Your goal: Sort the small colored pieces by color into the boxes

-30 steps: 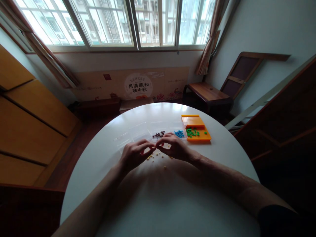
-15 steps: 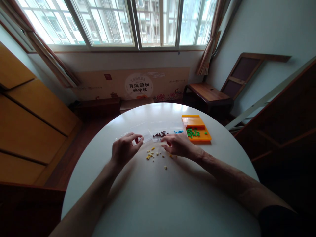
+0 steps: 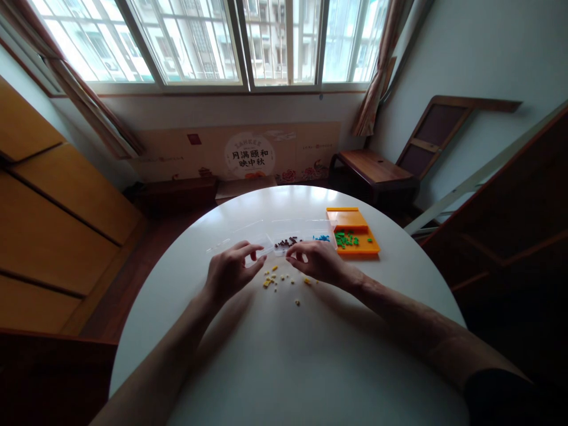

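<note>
My left hand (image 3: 233,267) hovers over the table, thumb and index finger apart with nothing visible between them. Opposite it, my right hand (image 3: 317,260) has its thumb and fingertips drawn together; whatever they may pinch is too small to make out. Small yellow building bricks (image 3: 267,283) lie scattered on the table just below and between both hands. Behind the right fingertips, dark brown bricks (image 3: 288,242) sit in a clear plastic box (image 3: 306,226). Blue bricks (image 3: 321,238) are in its right part, partly hidden by my right hand.
An orange tray (image 3: 375,245) holding green bricks (image 3: 346,239) stands right of the clear box. A transparent lid-like piece (image 3: 242,232) lies behind my left hand. Everything rests on a round white table (image 3: 284,367). A wooden chair (image 3: 377,165) is beyond its far right edge.
My left hand has shifted right, its thumb and index finger now farther apart. My right hand has moved slightly left, and its fingertips have drawn closer together.
</note>
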A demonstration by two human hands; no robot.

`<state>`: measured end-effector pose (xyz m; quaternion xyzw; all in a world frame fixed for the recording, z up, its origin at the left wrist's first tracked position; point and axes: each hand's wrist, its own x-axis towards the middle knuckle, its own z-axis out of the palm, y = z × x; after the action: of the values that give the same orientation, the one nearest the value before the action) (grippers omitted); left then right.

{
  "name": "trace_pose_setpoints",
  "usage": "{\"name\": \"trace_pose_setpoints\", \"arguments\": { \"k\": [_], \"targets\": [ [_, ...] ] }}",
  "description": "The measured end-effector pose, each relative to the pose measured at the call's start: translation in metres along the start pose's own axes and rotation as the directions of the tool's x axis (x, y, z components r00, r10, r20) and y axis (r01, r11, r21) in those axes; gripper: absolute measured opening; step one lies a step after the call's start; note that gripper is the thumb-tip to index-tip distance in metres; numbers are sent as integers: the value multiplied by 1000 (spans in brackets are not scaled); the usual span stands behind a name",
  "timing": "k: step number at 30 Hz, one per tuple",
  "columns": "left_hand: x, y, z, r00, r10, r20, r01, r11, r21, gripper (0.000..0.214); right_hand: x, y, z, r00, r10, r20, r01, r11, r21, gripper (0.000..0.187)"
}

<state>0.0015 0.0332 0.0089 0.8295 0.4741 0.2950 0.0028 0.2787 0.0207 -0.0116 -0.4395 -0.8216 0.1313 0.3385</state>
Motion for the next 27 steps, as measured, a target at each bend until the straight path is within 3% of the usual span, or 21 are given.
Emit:
{"name": "trace_pose_setpoints", "arguments": {
  "k": [5,10,20,24,27],
  "targets": [
    [-4,13,8,982,176,-62,-181,980,-79,24,2,-1,0,994,102,42,-110,939,326,17],
    [-7,17,14,966,234,-114,-245,964,-100,21,4,-5,1,979,144,147,-199,844,497,27],
    [-7,18,17,935,325,-145,-342,932,-118,14,3,-6,4,976,143,166,-210,826,523,39],
    [-7,17,17,929,340,-146,-357,926,-119,13,3,-5,4,974,154,168,-220,832,509,31],
    [-7,14,15,947,294,-132,-308,945,-110,13,6,-5,-3,974,168,154,-217,885,411,23]
  ]
}}
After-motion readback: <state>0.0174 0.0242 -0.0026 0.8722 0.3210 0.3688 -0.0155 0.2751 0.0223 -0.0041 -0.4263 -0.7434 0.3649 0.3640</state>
